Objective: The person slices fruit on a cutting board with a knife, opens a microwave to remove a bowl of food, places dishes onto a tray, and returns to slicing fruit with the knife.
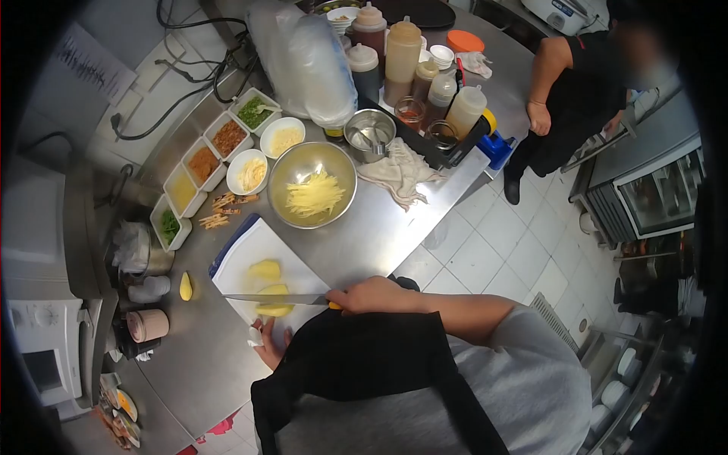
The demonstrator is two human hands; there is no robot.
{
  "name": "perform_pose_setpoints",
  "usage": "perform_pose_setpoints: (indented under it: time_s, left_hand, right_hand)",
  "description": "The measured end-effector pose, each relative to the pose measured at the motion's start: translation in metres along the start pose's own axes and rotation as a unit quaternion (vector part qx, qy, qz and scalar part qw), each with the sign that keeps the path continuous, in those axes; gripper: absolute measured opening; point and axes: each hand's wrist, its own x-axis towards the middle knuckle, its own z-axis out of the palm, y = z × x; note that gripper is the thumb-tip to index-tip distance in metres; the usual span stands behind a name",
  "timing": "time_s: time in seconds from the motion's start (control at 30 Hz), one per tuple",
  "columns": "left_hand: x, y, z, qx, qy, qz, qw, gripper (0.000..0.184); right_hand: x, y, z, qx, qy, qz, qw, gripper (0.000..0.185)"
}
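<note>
My right hand (371, 296) grips a knife (277, 299) by its yellow-orange handle. The long blade lies across a white cutting board (241, 265), over pale yellow slices (274, 290) that look like peeled mango or potato. Below the blade, near the board's lower edge, my left hand (269, 346) has its fingers apart beside the lowest slice. A small white scrap (254, 337), of a kind I cannot make out, touches those fingers. Beyond the board stands a steel mixing bowl (340, 206) with thin yellow strips (315, 193) in it. A yellow piece (186, 287) lies left of the board.
White containers (182, 189) of chopped ingredients line the left side, with two small bowls (248, 172) beside them. A crumpled cloth (402, 173), steel pot (370, 133) and several sauce bottles (403, 57) stand at the back. Another person (572, 91) stands at the right.
</note>
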Motion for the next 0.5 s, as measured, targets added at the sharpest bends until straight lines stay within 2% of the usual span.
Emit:
perform_pose_setpoints:
  time_s: [0.27,0.5]
  left_hand:
    - [-0.007,-0.021,0.006,-0.021,-0.004,-0.01,1.0,0.044]
    - [-0.002,0.002,0.001,-0.011,0.013,-0.028,0.999,0.044]
  right_hand:
    - [0.004,0.003,-0.001,-0.002,0.005,-0.01,1.0,0.033]
    - [0.013,0.008,-0.001,-0.017,-0.037,-0.001,0.999,0.037]
